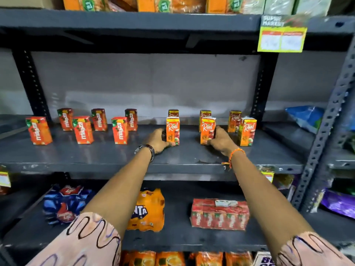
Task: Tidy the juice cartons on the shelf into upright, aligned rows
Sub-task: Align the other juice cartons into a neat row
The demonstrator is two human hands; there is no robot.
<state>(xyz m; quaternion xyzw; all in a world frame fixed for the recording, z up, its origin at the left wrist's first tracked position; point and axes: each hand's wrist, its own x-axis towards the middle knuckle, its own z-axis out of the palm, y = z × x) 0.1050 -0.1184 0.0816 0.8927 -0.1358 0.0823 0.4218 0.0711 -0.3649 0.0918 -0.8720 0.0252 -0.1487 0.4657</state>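
Observation:
On the dark grey shelf (99, 156) stand two rows of small cartons, all upright. Several red Maaza cartons (83, 129) fill the left half. Several orange Real cartons occupy the right half. My left hand (156, 140) grips the front-row Real carton (172, 131) from its left side. My right hand (221, 140) wraps around the neighbouring front-row Real carton (207, 131) from its right. A third front Real carton (247, 131) stands free further right. Three more Real cartons (234, 120) stand in the back row.
The shelf above (134, 20) holds large orange cartons, and a yellow price tag (281, 38) hangs from it. Below lie a blue bottle pack (65, 204), an orange Fanta pack (148, 210) and a red multipack (220, 214). A perforated metal upright (326, 121) stands at right.

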